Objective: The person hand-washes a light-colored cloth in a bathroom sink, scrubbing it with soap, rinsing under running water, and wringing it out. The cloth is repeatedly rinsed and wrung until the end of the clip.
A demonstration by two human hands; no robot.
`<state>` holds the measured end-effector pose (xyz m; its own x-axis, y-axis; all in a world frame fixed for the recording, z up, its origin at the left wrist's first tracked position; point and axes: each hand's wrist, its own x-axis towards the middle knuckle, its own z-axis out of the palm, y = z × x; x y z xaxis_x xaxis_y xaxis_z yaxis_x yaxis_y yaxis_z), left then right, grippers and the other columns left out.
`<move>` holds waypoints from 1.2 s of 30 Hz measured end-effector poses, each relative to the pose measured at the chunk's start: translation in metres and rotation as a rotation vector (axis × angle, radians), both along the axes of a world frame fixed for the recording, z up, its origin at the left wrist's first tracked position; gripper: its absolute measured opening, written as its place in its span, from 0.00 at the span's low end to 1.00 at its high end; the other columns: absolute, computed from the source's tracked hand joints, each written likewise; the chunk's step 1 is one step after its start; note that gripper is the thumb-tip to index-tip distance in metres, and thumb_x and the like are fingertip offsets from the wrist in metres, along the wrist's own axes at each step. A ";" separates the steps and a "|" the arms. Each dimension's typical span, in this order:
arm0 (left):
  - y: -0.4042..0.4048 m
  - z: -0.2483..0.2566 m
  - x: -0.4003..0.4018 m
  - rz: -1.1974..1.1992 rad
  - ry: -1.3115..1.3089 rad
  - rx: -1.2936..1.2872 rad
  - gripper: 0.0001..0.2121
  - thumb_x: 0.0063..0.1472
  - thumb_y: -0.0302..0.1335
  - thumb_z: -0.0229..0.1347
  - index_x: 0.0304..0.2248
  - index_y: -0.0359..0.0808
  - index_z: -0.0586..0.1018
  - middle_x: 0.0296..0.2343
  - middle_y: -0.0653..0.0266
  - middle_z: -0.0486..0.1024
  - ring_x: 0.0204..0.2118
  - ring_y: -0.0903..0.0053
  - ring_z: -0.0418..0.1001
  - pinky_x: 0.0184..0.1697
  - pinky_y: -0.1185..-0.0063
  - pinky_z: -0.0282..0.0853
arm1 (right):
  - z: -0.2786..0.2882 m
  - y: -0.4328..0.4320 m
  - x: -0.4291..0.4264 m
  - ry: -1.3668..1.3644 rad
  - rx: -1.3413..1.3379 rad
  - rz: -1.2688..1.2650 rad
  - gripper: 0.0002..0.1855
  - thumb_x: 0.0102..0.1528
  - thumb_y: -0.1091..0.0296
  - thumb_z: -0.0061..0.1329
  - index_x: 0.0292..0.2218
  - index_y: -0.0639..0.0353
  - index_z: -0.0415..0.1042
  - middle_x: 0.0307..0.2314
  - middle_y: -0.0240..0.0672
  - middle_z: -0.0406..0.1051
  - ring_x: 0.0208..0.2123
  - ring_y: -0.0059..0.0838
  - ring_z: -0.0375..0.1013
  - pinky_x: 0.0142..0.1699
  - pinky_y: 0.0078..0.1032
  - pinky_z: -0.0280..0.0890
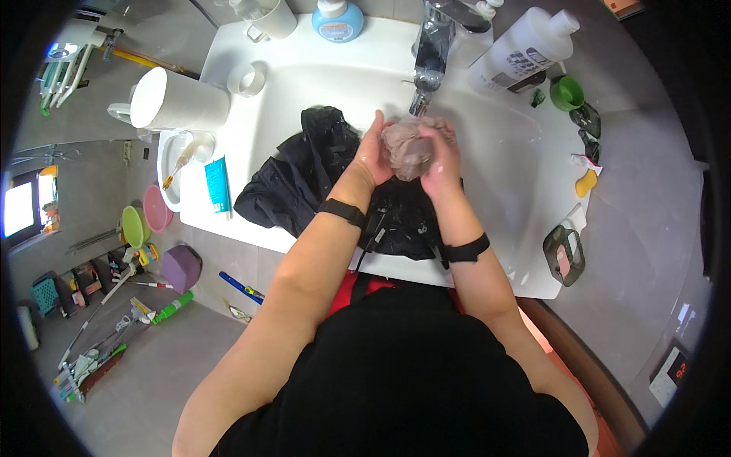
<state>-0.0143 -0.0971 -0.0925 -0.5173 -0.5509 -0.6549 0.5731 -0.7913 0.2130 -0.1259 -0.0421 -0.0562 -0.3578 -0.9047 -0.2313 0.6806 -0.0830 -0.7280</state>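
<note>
Between my two hands is a bunched pinkish-grey cloth (402,145), just below the spout of the faucet (429,71). My left hand (374,151) cups its left side. On the other side my right hand (442,163) grips it, with the thumb lying across the top. Whether water runs from the spout cannot be made out. A wet black garment (311,165) is heaped in the white sink (502,148). It spreads under my forearms and onto the front rim. Each of my wrists wears a black strap.
Left on the counter stand a white pitcher (188,103), a glass with a brush (197,145) and a teal tube (217,185). Behind are a blue bottle (337,25) and a white mug (274,20). A large white bottle (519,54), green cup (567,93) and soap dish (563,254) line the right.
</note>
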 end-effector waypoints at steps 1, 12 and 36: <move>0.002 -0.002 -0.005 0.018 -0.020 -0.054 0.28 0.62 0.55 0.42 0.48 0.38 0.70 0.48 0.61 0.70 0.50 0.65 0.68 0.55 0.64 0.62 | 0.002 0.001 0.008 0.335 0.059 0.038 0.16 0.49 0.69 0.54 0.40 0.60 0.67 0.34 0.34 0.71 0.39 0.35 0.71 0.46 0.30 0.66; -0.004 0.015 -0.027 0.029 -0.344 -0.167 0.15 0.64 0.40 0.45 0.40 0.37 0.75 0.37 0.61 0.75 0.41 0.70 0.72 0.47 0.73 0.68 | -0.021 -0.040 -0.014 1.157 0.436 0.131 0.19 0.53 0.50 0.48 0.37 0.57 0.73 0.32 0.46 0.74 0.35 0.49 0.73 0.41 0.38 0.67; 0.001 0.006 -0.012 0.062 -0.221 -0.119 0.15 0.66 0.38 0.42 0.42 0.37 0.74 0.36 0.61 0.76 0.39 0.69 0.74 0.44 0.73 0.71 | -0.003 -0.047 0.000 0.928 0.445 0.204 0.19 0.52 0.53 0.50 0.27 0.64 0.72 0.24 0.46 0.72 0.30 0.42 0.74 0.37 0.35 0.66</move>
<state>-0.0262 -0.0960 -0.0870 -0.3311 -0.6571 -0.6771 0.5492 -0.7178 0.4280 -0.1262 -0.0891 -0.0590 -0.4151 -0.8686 -0.2706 -0.1895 0.3735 -0.9081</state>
